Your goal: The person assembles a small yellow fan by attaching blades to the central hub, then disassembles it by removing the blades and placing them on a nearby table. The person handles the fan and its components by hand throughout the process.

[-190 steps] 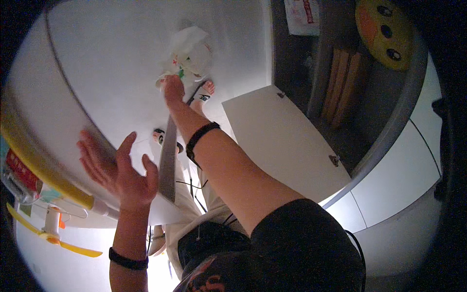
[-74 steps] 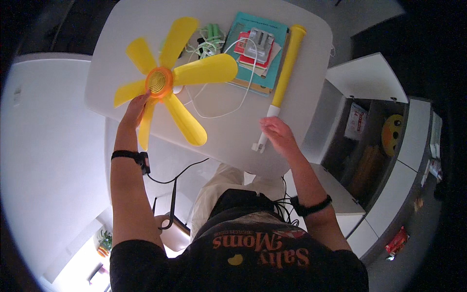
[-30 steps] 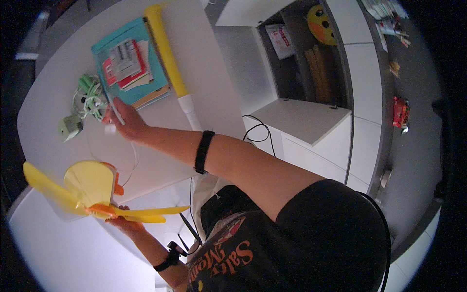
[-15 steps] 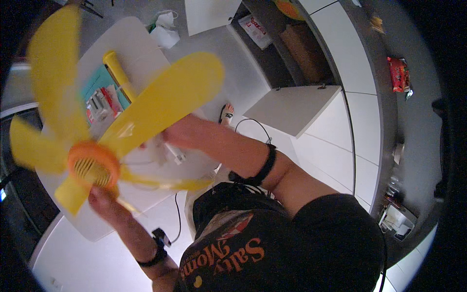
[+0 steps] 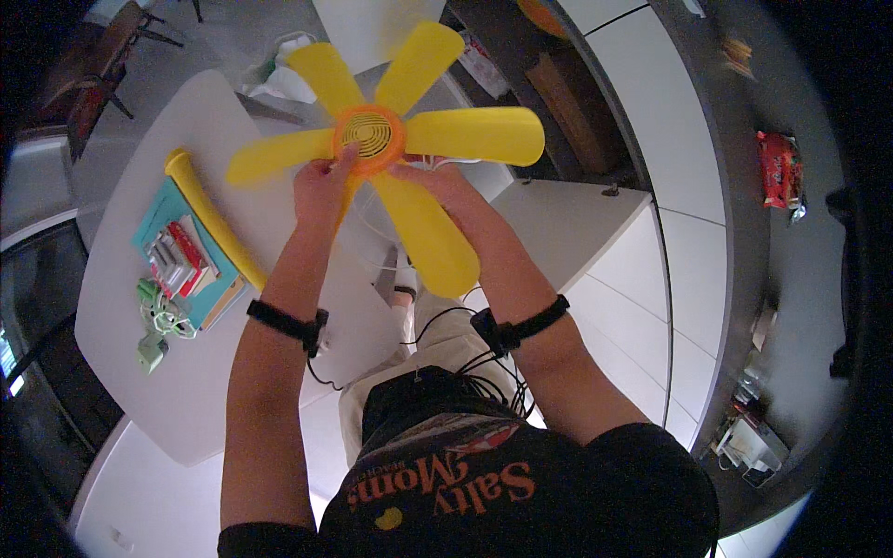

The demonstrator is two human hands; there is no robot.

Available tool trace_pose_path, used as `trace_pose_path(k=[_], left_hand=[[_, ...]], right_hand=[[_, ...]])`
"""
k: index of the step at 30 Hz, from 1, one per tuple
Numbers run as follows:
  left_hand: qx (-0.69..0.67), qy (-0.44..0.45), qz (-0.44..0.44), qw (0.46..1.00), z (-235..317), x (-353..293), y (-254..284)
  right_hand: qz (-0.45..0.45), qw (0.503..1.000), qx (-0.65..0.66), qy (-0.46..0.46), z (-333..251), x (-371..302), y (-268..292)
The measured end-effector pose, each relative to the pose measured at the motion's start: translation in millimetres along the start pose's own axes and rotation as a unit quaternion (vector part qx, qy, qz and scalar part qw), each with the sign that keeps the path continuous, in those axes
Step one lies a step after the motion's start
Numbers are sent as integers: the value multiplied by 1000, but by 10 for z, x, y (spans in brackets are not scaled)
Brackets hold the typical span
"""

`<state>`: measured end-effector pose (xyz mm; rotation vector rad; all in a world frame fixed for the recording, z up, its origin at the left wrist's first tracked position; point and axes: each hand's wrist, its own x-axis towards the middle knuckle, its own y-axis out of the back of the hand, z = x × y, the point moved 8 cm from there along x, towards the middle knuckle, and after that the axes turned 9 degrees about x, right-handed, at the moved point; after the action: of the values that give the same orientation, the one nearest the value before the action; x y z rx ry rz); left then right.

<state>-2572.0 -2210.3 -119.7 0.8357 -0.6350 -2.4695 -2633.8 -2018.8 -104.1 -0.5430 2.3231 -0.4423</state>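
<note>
A small yellow ceiling fan (image 5: 368, 133) with several flat blades and an orange hub is held up in front of me. My left hand (image 5: 323, 189) grips the hub's near left rim, its thumb over the grille and the other fingers behind. My right hand (image 5: 439, 181) is at the hub's right side, below one blade, with its fingers partly hidden behind the fan. Beside those fingers runs a white cord (image 5: 448, 161), which also hangs in a loop under the fan.
On the white table (image 5: 121, 307) at left lie a yellow tube (image 5: 216, 219), a teal folder (image 5: 172, 212) with small boxes on it, and a light green plug with a coiled cord (image 5: 153, 349). An open cabinet door (image 5: 567, 219) juts out at right. A white bag (image 5: 284, 74) rests beyond the table.
The fan has moved from the left over the table to the right and farther from my body. Both hands moved with it, my right hand now up beside the hub.
</note>
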Motion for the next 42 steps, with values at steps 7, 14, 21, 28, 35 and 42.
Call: trace_pose_path(k=[7, 14, 21, 28, 35, 42], left_hand=[[224, -75, -187, 953, -261, 912, -758], [250, -122, 73, 958, -24, 1337, -971], [203, -101, -69, 971, -59, 1381, -2042], [169, -131, -173, 961, -316, 1244, -2837], [143, -87, -243, 955, -935, 1181, -3544], [110, 15, -292, 950, -1508, 1193, -3889]], right_hand=[[1, 988, 91, -126, 679, 659, 647], [58, 949, 201, -237, 1701, 1578, 1694], [73, 942, 305, -117, 2165, 2424, 2710], [177, 936, 305, -4, 2130, 2757, 3565], [344, 923, 174, 13, 2092, 2905, 4286], [403, 908, 69, 91, 1917, 3203, 5220]])
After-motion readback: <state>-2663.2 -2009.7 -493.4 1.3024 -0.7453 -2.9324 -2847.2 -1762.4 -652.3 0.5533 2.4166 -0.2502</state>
